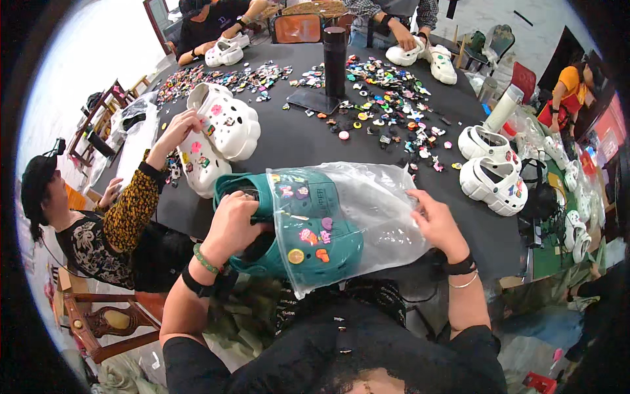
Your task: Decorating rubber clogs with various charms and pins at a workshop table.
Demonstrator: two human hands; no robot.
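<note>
Found green charm-studded clogs point(292, 246) partly inside clear plastic bag point(384, 213) at near edge of black table point(482, 240), noted left hand point(231, 226) curled closed on heel ends, right hand point(438, 223) partly open, fingertips at bag's right end.

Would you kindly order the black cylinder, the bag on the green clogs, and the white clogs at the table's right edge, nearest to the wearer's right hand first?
In the head view, from the right hand:
1. Bag, against it, leftward.
2. White clogs, to its right.
3. Black cylinder, farther across the table.
</note>
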